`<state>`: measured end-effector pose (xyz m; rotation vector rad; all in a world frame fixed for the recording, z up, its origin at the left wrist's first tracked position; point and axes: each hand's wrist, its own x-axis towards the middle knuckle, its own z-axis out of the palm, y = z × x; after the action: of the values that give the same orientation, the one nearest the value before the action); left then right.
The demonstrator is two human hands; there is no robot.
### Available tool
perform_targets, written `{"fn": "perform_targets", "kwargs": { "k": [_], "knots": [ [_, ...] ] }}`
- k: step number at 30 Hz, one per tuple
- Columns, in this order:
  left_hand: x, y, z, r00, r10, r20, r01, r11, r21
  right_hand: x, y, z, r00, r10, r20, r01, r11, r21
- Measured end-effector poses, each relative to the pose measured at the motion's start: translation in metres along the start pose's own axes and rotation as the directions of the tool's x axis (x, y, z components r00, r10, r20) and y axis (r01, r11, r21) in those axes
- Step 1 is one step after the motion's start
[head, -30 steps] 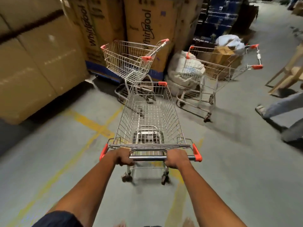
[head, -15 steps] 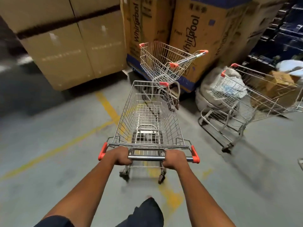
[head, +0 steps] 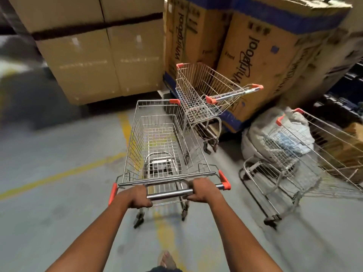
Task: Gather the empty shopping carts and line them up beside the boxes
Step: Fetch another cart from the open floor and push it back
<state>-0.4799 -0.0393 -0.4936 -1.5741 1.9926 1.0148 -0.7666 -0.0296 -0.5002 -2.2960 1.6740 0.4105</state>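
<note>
Cart (head: 157, 138) handle gripped by left hand (head: 137, 196) and right hand (head: 205, 190).

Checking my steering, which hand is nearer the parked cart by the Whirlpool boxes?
Right. The right hand grips the handle on the parked cart's side; the left hand grips farther away.

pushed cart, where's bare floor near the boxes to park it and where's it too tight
Bare floor lies left of the pushed cart, in front of the plain cardboard boxes, around the yellow floor lines. To the right it is crowded: an empty cart stands against the Whirlpool boxes, then a white sack and a loaded cart.
</note>
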Motion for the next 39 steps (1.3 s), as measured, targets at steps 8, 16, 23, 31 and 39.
{"fn": "perform_targets", "kwargs": {
  "k": [8,16,23,31,39],
  "knots": [
    [0.051,0.045,-0.035,0.983,-0.065,-0.170,0.063,0.998,-0.016,0.071,0.069,-0.028,1.000,0.017,-0.025,-0.019,0.997,-0.069],
    [0.100,0.084,-0.081,0.924,-0.184,-0.335,0.177,0.983,-0.053,0.150,0.131,-0.068,1.000,-0.009,-0.013,0.007,0.990,-0.142],
    [0.152,0.092,-0.125,0.886,-0.300,-0.353,0.283,0.954,-0.100,0.215,0.172,-0.099,0.989,-0.149,0.012,0.149,0.976,-0.159],
    [0.210,0.098,-0.159,0.780,-0.419,-0.465,0.463,0.886,-0.022,0.281,0.205,-0.127,0.966,-0.259,0.006,0.256,0.950,-0.176],
    [0.256,0.076,-0.210,0.796,-0.406,-0.448,0.441,0.897,-0.029,0.353,0.212,-0.155,0.974,-0.228,0.009,0.227,0.968,-0.110]
  ]
}}
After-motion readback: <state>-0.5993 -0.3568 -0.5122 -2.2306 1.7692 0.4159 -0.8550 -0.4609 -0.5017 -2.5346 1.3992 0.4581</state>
